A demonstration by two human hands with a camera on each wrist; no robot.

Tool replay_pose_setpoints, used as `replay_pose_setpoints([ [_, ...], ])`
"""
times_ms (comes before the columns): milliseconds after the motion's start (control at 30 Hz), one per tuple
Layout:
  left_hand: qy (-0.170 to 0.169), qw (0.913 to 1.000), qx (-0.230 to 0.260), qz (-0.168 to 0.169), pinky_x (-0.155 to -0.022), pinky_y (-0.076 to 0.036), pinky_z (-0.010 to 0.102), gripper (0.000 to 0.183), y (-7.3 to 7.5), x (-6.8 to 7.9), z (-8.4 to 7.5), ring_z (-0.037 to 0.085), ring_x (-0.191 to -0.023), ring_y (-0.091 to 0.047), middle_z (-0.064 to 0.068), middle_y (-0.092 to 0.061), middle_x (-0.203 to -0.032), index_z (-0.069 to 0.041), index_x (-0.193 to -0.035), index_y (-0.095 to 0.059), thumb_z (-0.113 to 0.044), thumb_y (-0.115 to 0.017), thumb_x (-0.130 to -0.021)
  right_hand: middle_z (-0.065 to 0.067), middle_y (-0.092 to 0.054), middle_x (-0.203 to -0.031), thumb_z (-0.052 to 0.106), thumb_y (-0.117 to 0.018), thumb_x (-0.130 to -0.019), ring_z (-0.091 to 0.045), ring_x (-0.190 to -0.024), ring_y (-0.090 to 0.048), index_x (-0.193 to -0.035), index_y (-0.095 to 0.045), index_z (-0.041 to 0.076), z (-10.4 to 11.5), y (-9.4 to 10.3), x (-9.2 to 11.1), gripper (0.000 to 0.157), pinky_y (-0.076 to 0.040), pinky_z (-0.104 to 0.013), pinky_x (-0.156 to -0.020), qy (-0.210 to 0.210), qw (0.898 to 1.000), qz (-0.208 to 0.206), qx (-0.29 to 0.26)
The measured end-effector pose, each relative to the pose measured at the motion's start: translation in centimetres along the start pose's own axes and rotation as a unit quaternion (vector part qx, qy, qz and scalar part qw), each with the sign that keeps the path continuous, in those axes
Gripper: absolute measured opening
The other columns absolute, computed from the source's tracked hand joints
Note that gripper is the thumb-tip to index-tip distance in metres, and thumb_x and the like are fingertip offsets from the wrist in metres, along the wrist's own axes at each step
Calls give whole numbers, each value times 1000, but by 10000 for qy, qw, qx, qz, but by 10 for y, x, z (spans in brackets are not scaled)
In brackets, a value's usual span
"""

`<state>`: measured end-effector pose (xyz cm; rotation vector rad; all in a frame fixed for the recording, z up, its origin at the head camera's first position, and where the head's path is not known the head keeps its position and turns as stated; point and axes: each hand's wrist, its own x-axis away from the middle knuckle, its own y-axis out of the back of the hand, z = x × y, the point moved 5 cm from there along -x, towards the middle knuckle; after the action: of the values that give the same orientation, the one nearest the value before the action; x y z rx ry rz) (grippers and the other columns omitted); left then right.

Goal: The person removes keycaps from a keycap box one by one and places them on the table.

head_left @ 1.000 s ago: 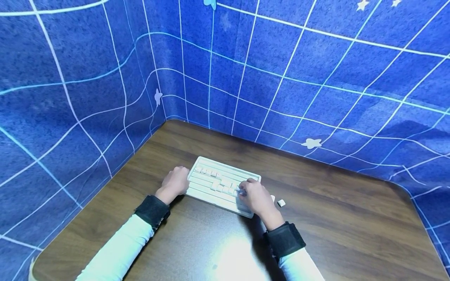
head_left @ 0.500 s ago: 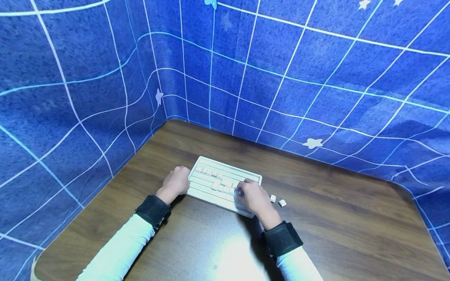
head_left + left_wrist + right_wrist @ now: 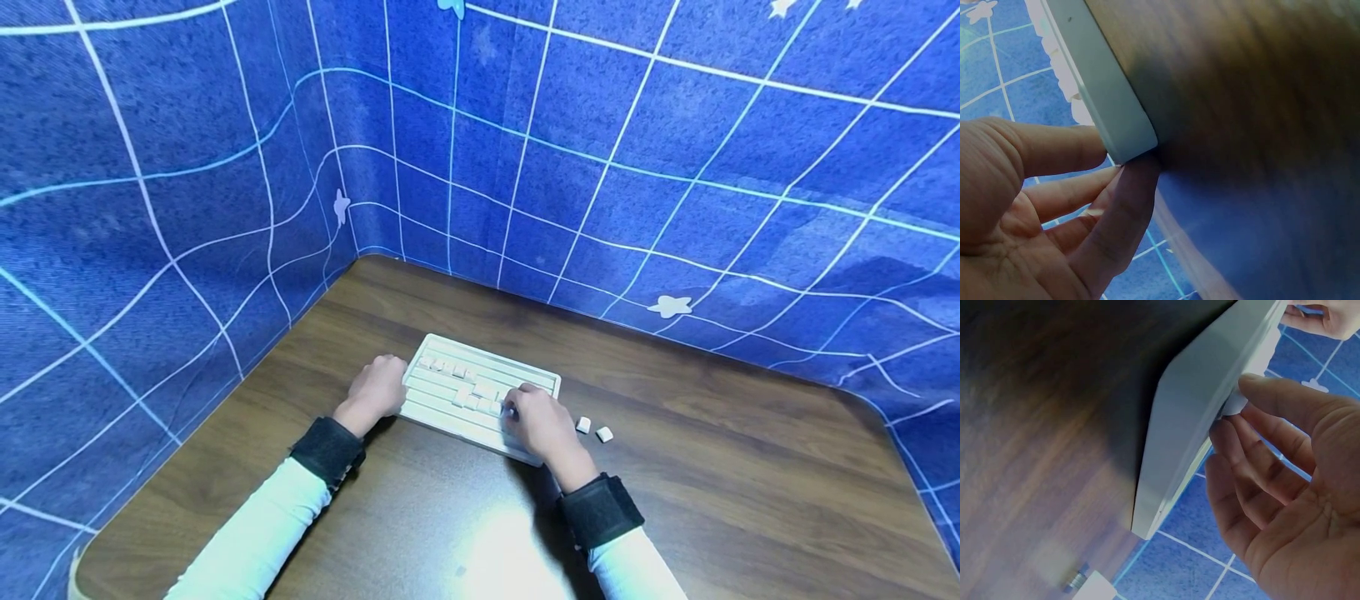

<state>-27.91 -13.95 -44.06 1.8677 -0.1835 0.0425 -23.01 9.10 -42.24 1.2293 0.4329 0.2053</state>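
Observation:
A pale, ridged rectangular tray [image 3: 450,422] lies on the table, with small white keycap-like pieces [image 3: 460,372] in rows on it. My left hand [image 3: 377,386] holds the tray's left end. In the left wrist view its thumb [image 3: 1066,150] lies at the tray's upper edge and a finger [image 3: 1129,215] at the corner below. Over the tray's right part, my right hand [image 3: 542,421] pinches one small white piece [image 3: 1235,403] between thumb and forefinger, close to the row. Its other fingers are bent beneath, and in the head view the hand hides that piece.
Two loose white pieces, one nearer [image 3: 583,425] and one farther right [image 3: 604,434], lie on the wooden table [image 3: 720,467] beside the tray. In the right wrist view a loose piece [image 3: 1094,587] shows a metallic part. A blue grid-patterned curtain [image 3: 600,150] stands behind the table.
My right hand has shifted slightly left over the tray, bringing the nearer loose piece into full view. The left hand keeps its hold on the tray's end.

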Motion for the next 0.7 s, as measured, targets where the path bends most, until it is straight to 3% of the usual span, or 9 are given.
replay_pose_setpoints([
  [700, 88, 9999, -26, 107, -73, -55, 47, 23, -1, 0, 0, 32, -86, -60, 20, -63, -104, 2, -104, -64, -2, -52, -84, -5, -65, -81, 6, -72, -73, -20, -71, -63, -82, -69, 9, -2, -3, 0, 11, -56, -39, -61, 109, 9999, -86, -70],
])
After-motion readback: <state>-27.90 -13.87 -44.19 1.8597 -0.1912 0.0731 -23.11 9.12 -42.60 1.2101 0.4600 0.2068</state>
